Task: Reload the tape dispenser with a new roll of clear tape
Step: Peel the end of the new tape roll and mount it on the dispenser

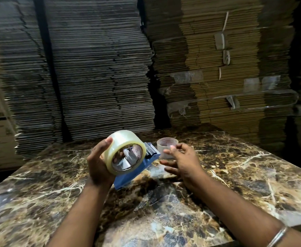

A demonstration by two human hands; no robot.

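Above the marbled surface [235,166], near its far middle, the left hand [99,163] is wrapped around a full roll of clear tape [123,152], holding it up and tilted so its open core faces the viewer. Just behind and below the roll sits the blue tape dispenser [137,170], whether resting on the surface or also held I cannot tell. To the right, the right hand [182,161] hovers with fingers spread and gripping nothing, just in front of an empty clear core [165,145] standing on the surface, with stacks of flattened cardboard [101,68] beyond.
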